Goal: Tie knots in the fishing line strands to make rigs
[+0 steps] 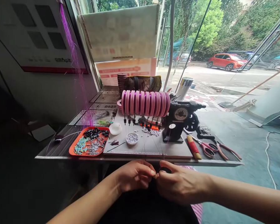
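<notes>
Just below the table's front edge, my left hand [138, 175] and my right hand [177, 180] meet at the fingertips, both pinched closed. A thin fishing line [163, 149] runs down from the winder to my right hand's fingers. Whatever lies between the left fingertips is too small to make out. Beyond my hands stands a black hand-cranked winder [175, 124] carrying a row of pink spools [146, 103] wound with purple line. Several small black clips or weights [129, 121] hang under the spools on thin lines.
On the table are an orange tray [71, 149] of small tackle parts, a white bowl [132, 143] of beads, loose beads [151, 132], red-handled scissors [207, 148], pliers [224, 151] and a red-and-yellow stick [193, 147]. Purple strands [71, 40] hang at the left. Glass panes stand behind.
</notes>
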`<move>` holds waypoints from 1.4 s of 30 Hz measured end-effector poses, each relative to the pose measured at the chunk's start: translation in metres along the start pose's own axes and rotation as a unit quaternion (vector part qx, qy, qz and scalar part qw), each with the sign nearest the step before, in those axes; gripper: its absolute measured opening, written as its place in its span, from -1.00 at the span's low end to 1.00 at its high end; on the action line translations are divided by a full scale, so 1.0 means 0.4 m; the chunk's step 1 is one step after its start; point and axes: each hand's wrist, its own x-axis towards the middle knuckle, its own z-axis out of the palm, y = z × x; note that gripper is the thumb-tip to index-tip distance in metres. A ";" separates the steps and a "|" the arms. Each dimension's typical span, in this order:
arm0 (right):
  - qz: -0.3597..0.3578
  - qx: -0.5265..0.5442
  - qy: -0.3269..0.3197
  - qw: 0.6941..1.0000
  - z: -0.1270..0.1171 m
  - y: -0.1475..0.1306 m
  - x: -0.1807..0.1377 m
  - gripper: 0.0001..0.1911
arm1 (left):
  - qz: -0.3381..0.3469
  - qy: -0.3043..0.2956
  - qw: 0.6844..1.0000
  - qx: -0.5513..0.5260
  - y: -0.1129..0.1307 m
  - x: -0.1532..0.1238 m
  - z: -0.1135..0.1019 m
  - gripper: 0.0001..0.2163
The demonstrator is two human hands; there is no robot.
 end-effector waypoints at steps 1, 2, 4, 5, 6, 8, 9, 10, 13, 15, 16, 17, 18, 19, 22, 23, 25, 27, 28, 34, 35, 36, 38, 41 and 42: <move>0.000 0.003 -0.002 1.000 0.002 0.000 0.000 -0.80 | 0.002 0.007 1.000 0.002 -0.004 0.000 0.000 -0.90; 0.001 0.009 -0.004 1.000 0.004 -0.001 0.000 -0.81 | 0.006 0.015 1.000 0.009 -0.006 0.000 0.000 -0.90; 0.007 0.028 -0.010 1.000 0.006 -0.004 0.002 -0.82 | 0.022 0.040 0.998 0.034 -0.008 0.002 0.002 -0.92; 0.011 0.041 -0.012 0.999 0.005 -0.006 0.003 -0.82 | 0.035 0.056 0.996 0.052 -0.007 0.002 0.004 -0.94; 0.014 0.055 -0.015 0.998 0.002 -0.006 0.006 -0.82 | 0.051 0.075 0.993 0.074 -0.005 0.001 0.007 -0.95; 0.027 0.095 -0.023 0.995 -0.011 -0.006 0.013 -0.83 | 0.088 0.116 0.983 0.115 -0.001 -0.004 0.017 -0.97; 0.041 0.127 -0.028 0.991 -0.022 -0.005 0.019 -0.84 | 0.113 0.140 0.974 0.140 0.000 -0.009 0.024 -0.97; 0.061 0.165 -0.032 0.984 -0.035 -0.004 0.025 -0.85 | 0.144 0.167 0.960 0.176 0.000 -0.016 0.031 -0.96; 0.147 0.311 -0.018 0.939 -0.076 0.002 0.045 -0.84 | 0.254 0.235 0.886 0.309 -0.010 -0.038 0.050 -0.90; 0.222 0.414 0.031 0.882 -0.096 0.007 0.060 -0.82 | 0.316 0.270 0.834 0.363 -0.027 -0.048 0.057 -0.89; 0.259 0.461 0.063 0.846 -0.102 0.011 0.068 -0.81 | 0.342 0.287 0.815 0.370 -0.038 -0.050 0.059 -0.88; 0.292 0.504 0.096 0.808 -0.104 0.014 0.075 -0.81 | 0.368 0.308 0.793 0.375 -0.050 -0.048 0.060 -0.87; 0.315 0.544 0.128 0.767 -0.105 0.019 0.083 -0.79 | 0.394 0.332 0.766 0.383 -0.063 -0.045 0.060 -0.86; 0.328 0.582 0.156 0.727 -0.103 0.024 0.090 -0.77 | 0.421 0.357 0.735 0.394 -0.075 -0.039 0.060 -0.85; 0.337 0.676 0.211 0.620 -0.094 0.043 0.111 -0.71 | 0.491 0.431 0.622 0.431 -0.103 -0.017 0.058 -0.88; 0.339 0.692 0.218 0.599 -0.092 0.051 0.116 -0.69 | 0.512 0.447 0.583 0.446 -0.108 -0.010 0.056 -0.89; 0.346 0.702 0.222 0.582 -0.089 0.064 0.125 -0.68 | 0.546 0.459 0.515 0.475 -0.109 -0.003 0.054 -0.87; 0.352 0.706 0.219 0.574 -0.089 0.075 0.129 -0.66 | 0.563 0.458 0.472 0.499 -0.103 -0.004 0.053 -0.85; 0.356 0.710 0.216 0.568 -0.090 0.078 0.130 -0.64 | 0.566 0.457 0.460 0.509 -0.099 -0.007 0.053 -0.84; 0.378 0.713 0.198 0.556 -0.087 0.082 0.127 -0.58 | 0.558 0.438 0.428 0.560 -0.083 -0.028 0.055 -0.88; 0.380 0.713 0.195 0.557 -0.086 0.082 0.126 -0.57 | 0.559 0.431 0.423 0.568 -0.082 -0.029 0.053 -0.88; 0.381 0.713 0.192 0.556 -0.086 0.083 0.125 -0.57 | 0.559 0.424 0.418 0.577 -0.081 -0.029 0.051 -0.88; 0.386 0.719 0.188 0.546 -0.085 0.085 0.124 -0.57 | 0.559 0.408 0.405 0.598 -0.077 -0.028 0.045 -0.87; 0.394 0.731 0.186 0.525 -0.082 0.090 0.123 -0.57 | 0.563 0.373 0.371 0.637 -0.069 -0.027 0.033 -0.87; 0.394 0.732 0.184 0.524 -0.082 0.091 0.122 -0.57 | 0.567 0.359 0.360 0.648 -0.064 -0.029 0.030 -0.87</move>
